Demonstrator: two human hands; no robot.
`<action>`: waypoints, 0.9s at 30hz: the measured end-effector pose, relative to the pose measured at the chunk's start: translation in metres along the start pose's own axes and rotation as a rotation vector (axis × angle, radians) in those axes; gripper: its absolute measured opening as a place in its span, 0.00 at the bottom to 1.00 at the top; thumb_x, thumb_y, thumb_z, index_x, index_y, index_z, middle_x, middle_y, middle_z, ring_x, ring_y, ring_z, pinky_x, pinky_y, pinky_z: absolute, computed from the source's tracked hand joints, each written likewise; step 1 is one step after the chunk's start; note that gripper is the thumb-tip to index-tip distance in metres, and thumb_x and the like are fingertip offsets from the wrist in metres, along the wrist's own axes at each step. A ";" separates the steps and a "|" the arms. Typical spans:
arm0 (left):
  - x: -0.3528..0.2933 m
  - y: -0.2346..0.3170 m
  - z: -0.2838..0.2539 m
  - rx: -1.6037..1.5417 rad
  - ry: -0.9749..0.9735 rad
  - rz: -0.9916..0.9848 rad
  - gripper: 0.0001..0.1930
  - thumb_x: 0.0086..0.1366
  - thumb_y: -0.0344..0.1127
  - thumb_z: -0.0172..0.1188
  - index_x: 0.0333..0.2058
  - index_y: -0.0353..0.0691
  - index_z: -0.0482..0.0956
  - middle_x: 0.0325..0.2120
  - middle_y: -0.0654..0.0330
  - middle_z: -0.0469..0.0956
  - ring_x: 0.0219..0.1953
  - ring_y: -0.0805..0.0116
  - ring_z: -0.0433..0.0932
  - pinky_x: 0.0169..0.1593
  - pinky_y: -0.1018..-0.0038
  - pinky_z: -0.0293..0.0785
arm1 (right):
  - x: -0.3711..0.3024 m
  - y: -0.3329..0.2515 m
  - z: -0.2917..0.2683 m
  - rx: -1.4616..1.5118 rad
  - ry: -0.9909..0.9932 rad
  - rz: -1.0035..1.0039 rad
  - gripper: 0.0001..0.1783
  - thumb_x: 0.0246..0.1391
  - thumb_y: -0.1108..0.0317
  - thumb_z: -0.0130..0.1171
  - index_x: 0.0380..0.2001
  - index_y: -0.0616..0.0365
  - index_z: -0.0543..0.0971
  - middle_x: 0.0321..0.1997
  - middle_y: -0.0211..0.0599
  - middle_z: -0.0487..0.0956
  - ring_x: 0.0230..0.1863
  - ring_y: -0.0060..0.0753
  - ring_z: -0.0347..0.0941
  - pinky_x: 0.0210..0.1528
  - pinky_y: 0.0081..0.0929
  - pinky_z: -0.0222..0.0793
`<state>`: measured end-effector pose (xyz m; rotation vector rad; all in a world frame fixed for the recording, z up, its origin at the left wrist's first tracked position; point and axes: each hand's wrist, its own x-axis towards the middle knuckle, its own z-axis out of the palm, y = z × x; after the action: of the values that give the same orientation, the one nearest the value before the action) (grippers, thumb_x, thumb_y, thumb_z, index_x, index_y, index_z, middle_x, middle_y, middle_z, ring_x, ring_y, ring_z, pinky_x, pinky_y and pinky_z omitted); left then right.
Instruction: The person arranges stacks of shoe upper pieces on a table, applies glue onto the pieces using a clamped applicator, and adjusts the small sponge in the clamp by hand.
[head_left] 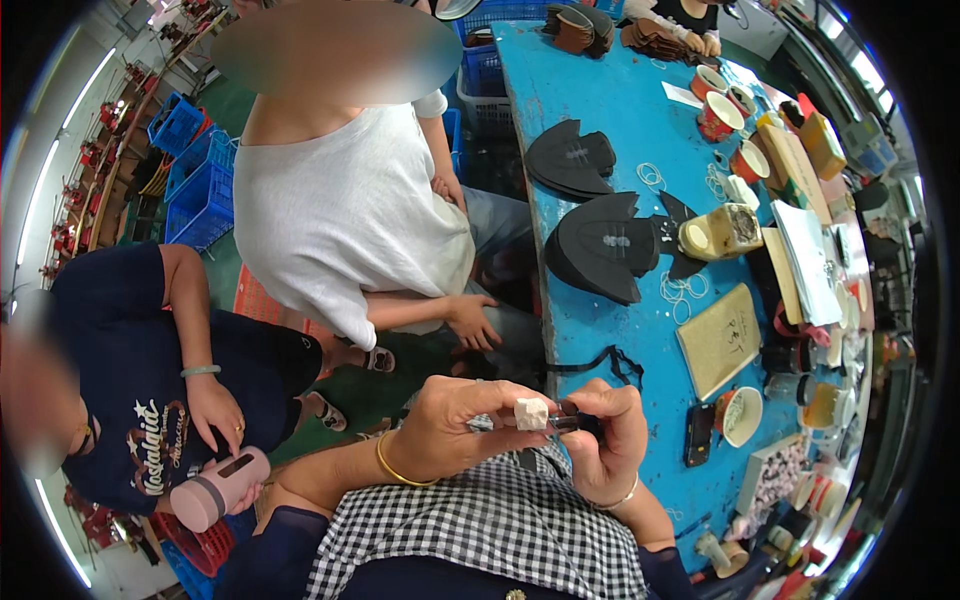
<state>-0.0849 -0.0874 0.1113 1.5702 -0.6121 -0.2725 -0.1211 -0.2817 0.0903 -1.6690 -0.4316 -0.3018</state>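
My left hand (pixel 440 425) is raised over my lap, its fingers pinching a small off-white block (pixel 531 414) with rough, uneven edges. Facing it, my right hand (pixel 612 445) grips a small dark tool (pixel 575 418) between thumb and fingers. The tool's tip points at the block and meets or nearly meets it. What kind of tool it is cannot be made out, since the fingers cover much of it. Under both hands lies a black-and-white checked cloth (pixel 480 520) over my lap.
A blue table (pixel 600 380) runs along my right. On it lie stacked black cut pieces (pixel 600 245), a tan notebook (pixel 718 340), a phone (pixel 699 435), cups (pixel 741 416) and a glue jar (pixel 730 232). A person in white (pixel 350 220) and another holding a pink bottle (pixel 220 488) are at my left.
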 end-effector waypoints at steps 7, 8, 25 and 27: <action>0.001 -0.001 -0.002 0.184 0.012 0.144 0.17 0.52 0.29 0.71 0.41 0.35 0.81 0.30 0.57 0.84 0.29 0.69 0.84 0.31 0.79 0.79 | 0.002 -0.007 -0.001 0.059 -0.031 -0.004 0.18 0.54 0.66 0.65 0.40 0.65 0.70 0.28 0.44 0.79 0.23 0.31 0.75 0.24 0.22 0.67; 0.001 -0.002 -0.002 0.182 0.011 0.143 0.17 0.52 0.29 0.71 0.41 0.35 0.81 0.30 0.57 0.84 0.29 0.69 0.84 0.31 0.79 0.79 | 0.003 -0.007 -0.001 0.057 -0.034 0.000 0.18 0.54 0.66 0.65 0.40 0.65 0.70 0.29 0.44 0.79 0.23 0.31 0.75 0.24 0.22 0.67; 0.001 -0.009 0.001 0.070 -0.076 0.163 0.16 0.53 0.26 0.67 0.43 0.40 0.81 0.31 0.57 0.84 0.29 0.64 0.83 0.31 0.76 0.77 | 0.001 0.001 -0.015 0.049 -0.062 0.009 0.20 0.53 0.59 0.66 0.38 0.63 0.72 0.25 0.39 0.77 0.20 0.28 0.73 0.21 0.21 0.65; -0.001 -0.012 0.001 0.072 -0.085 0.145 0.16 0.53 0.27 0.67 0.43 0.39 0.80 0.31 0.56 0.83 0.29 0.64 0.83 0.31 0.76 0.77 | 0.004 0.000 -0.019 0.002 -0.117 -0.010 0.22 0.52 0.56 0.67 0.38 0.63 0.72 0.24 0.38 0.77 0.19 0.29 0.73 0.21 0.21 0.65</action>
<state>-0.0831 -0.0877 0.0993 1.5802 -0.8063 -0.2107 -0.1161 -0.3002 0.0945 -1.6886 -0.5275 -0.2110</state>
